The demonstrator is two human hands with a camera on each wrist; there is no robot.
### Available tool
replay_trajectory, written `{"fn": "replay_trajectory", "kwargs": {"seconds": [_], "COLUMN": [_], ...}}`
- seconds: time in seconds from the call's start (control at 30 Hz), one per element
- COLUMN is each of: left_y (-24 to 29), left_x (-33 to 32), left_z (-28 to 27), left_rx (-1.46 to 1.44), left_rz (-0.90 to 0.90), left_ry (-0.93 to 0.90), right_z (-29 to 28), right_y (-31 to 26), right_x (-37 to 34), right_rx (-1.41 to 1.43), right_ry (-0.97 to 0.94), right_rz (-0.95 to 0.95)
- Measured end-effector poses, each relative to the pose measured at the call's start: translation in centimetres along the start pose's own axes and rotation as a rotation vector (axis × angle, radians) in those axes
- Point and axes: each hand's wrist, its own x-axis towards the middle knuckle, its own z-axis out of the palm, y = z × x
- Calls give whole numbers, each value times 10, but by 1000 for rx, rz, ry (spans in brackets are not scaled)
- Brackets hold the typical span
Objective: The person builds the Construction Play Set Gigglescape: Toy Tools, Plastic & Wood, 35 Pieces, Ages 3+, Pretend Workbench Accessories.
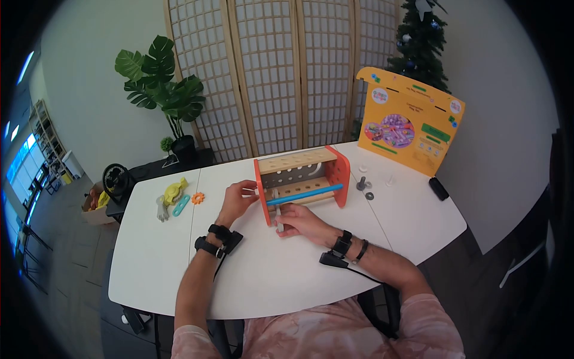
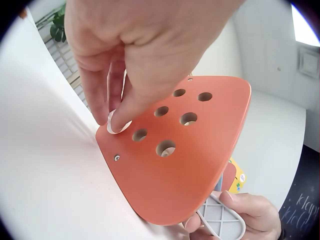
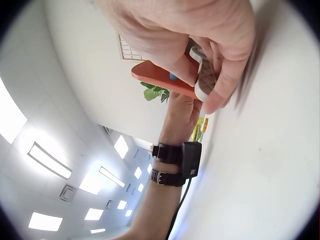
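- The white tabletop (image 1: pixel 149 263) carries the toy frame (image 1: pixel 299 160), which stands with its open side facing the person.
- A yellow box (image 1: pixel 412 128) stands behind and to the right of the toy frame.
- The toy frame has a red end panel (image 2: pixel 170 190) with round holes on its left, and a blue rod (image 1: pixel 311 194) runs along its front.
- The right hand (image 1: pixel 308 224) is at the front of the toy frame, near its left end. Its thumb and fingers pinch a grey lattice-patterned piece (image 2: pixel 227 222).
- The left hand (image 1: pixel 236 202) is at the outer face of that end, its thumb and fingertips pinching a white ring (image 2: pixel 114 131).
- The grey piece lies just in front of the toy frame's left end, its long axis running roughly front to back, across the rod's line; the right hand is nearer. Whether it touches the panel, I cannot tell.
- A turquoise strip (image 1: pixel 181 205) lies well left of the toy frame.
- An orange gear (image 1: pixel 198 198) is also left of it, and a grey bolt (image 1: pixel 361 183) is to its right.
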Motion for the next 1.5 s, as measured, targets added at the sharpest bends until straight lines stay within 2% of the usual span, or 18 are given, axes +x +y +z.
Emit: {"fn": "replay_trajectory", "kwargs": {"seconds": [0.1, 0.27, 0.7, 0.8, 1.3, 1.5], "left_y": [4, -3, -5, 0, 3, 11], "left_x": [-1, 0, 0, 0, -1, -2], "left_z": [2, 4, 5, 3, 4, 4], "left_rx": [5, -135, -172, -184, -197, -131], "left_rz": [-33, -31, -14, -63, -97, -39], "left_ry": [9, 28, 23, 20, 35, 72], "right_z": [5, 6, 6, 10, 8, 5], "right_y": [-2, -3, -6, -12, -7, -3], "right_x": [6, 16, 23, 21, 23, 26], "right_rx": [4, 31, 19, 4, 80, 127], "right_ry": [79, 96, 145, 156, 104, 71], "right_rz": [-15, -54, -132, -131, -138, -136]}}
